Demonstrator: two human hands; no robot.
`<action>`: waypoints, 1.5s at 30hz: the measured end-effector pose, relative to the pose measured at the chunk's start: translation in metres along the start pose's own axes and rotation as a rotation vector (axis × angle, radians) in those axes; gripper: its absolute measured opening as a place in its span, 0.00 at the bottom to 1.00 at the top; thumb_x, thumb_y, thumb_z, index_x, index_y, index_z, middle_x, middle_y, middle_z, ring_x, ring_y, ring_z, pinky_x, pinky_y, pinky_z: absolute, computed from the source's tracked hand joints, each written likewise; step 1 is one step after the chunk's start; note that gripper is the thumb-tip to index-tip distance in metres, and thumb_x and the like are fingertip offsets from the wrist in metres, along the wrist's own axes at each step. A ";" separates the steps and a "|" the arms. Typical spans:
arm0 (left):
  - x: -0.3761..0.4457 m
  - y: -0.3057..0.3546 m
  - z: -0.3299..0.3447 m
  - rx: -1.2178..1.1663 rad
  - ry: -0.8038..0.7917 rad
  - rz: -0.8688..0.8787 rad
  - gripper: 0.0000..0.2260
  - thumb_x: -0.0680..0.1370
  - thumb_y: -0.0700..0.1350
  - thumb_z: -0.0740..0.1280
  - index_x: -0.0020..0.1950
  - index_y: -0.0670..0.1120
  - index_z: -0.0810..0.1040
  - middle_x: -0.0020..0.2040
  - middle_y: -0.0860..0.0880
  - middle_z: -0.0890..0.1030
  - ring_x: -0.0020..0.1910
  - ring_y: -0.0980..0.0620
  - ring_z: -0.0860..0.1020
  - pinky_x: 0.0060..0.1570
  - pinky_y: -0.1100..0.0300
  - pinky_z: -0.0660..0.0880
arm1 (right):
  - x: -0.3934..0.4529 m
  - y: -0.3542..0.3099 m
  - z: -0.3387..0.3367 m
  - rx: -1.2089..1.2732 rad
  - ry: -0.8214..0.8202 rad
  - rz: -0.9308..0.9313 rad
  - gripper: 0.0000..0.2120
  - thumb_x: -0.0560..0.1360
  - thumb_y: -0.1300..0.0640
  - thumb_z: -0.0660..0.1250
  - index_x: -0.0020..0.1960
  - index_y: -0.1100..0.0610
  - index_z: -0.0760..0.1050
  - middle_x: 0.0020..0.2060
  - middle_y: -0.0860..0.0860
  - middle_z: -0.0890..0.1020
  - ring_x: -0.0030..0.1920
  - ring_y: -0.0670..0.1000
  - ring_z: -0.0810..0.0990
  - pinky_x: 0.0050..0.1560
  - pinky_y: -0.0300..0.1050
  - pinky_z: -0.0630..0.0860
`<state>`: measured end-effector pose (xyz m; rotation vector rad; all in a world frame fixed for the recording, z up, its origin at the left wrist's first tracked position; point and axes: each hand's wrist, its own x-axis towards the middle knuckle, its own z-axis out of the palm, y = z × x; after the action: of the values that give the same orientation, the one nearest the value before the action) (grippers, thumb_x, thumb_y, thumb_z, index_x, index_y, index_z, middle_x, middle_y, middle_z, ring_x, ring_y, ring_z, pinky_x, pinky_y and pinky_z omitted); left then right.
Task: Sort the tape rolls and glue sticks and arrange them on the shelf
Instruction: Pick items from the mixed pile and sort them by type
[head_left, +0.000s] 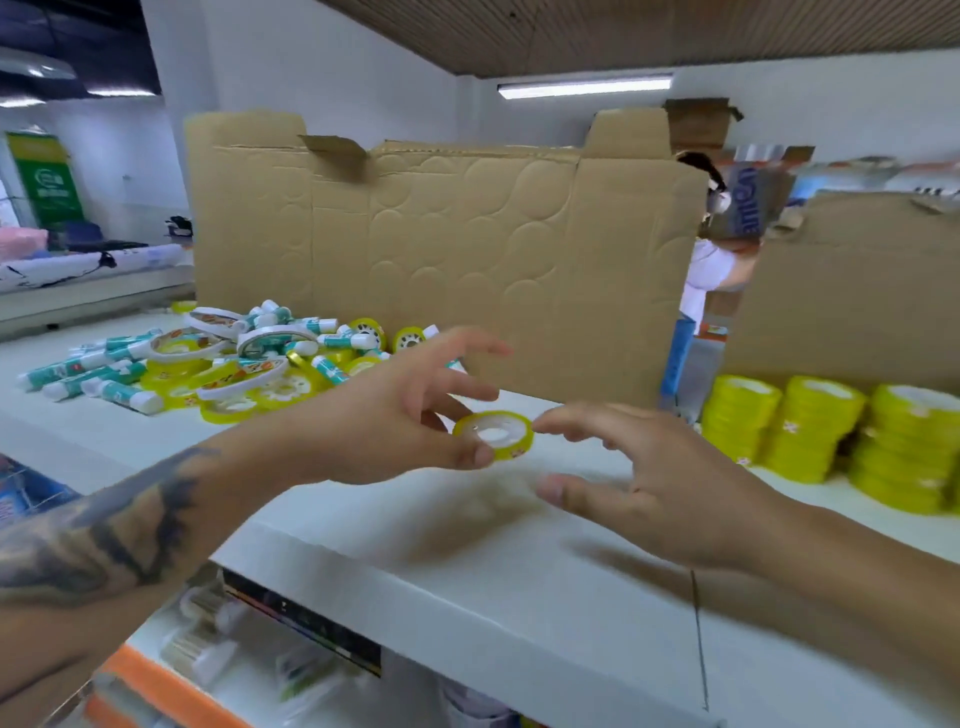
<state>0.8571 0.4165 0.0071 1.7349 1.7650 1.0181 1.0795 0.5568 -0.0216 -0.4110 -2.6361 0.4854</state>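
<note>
1. Left hand (395, 415) — reaching out over the white shelf top (493, 561), thumb and a finger pinching a small yellow tape roll (493, 435) by its near-left edge; the other fingers are spreading loosely above it.
2. Small yellow tape roll — being held flat, just above the shelf surface, between the two hands.
3. Right hand (654, 483) — hovering beside the roll with fingers relaxed and parted, holding nothing; its fingertips are lying right at the roll's right edge, though contact is unclear.
4. Mixed pile (208, 358) — teal-and-white glue sticks, yellow tape rolls and wider white rolls lying jumbled at the left of the shelf.
5. Yellow tape stacks (826, 431) — standing in neat columns at the right of the shelf, well apart from the pile.
6. Flattened cardboard box (441, 244) — standing upright behind the pile, along the back of the shelf.
</note>
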 end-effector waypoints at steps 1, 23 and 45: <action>0.007 0.007 0.008 -0.025 -0.007 0.031 0.35 0.73 0.39 0.78 0.72 0.63 0.67 0.68 0.50 0.78 0.57 0.52 0.83 0.59 0.49 0.80 | -0.007 0.004 -0.006 0.003 0.038 0.015 0.24 0.72 0.27 0.62 0.65 0.33 0.71 0.57 0.28 0.76 0.63 0.36 0.73 0.60 0.34 0.71; 0.115 0.089 0.173 0.258 -0.189 0.348 0.29 0.72 0.67 0.71 0.71 0.68 0.66 0.66 0.63 0.74 0.65 0.62 0.73 0.66 0.58 0.72 | -0.156 0.087 -0.127 -0.200 0.541 0.428 0.11 0.72 0.39 0.70 0.50 0.43 0.81 0.49 0.40 0.84 0.51 0.40 0.79 0.53 0.40 0.72; 0.106 0.064 0.200 0.634 -0.475 0.222 0.34 0.72 0.79 0.47 0.77 0.75 0.47 0.83 0.61 0.46 0.81 0.60 0.41 0.80 0.46 0.41 | -0.138 0.148 -0.156 -0.959 0.319 0.862 0.12 0.82 0.46 0.54 0.54 0.50 0.72 0.47 0.52 0.82 0.56 0.58 0.78 0.68 0.67 0.58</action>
<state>1.0406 0.5524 -0.0498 2.3427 1.6922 0.0607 1.3009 0.6818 0.0037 -1.7509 -2.0856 -0.6290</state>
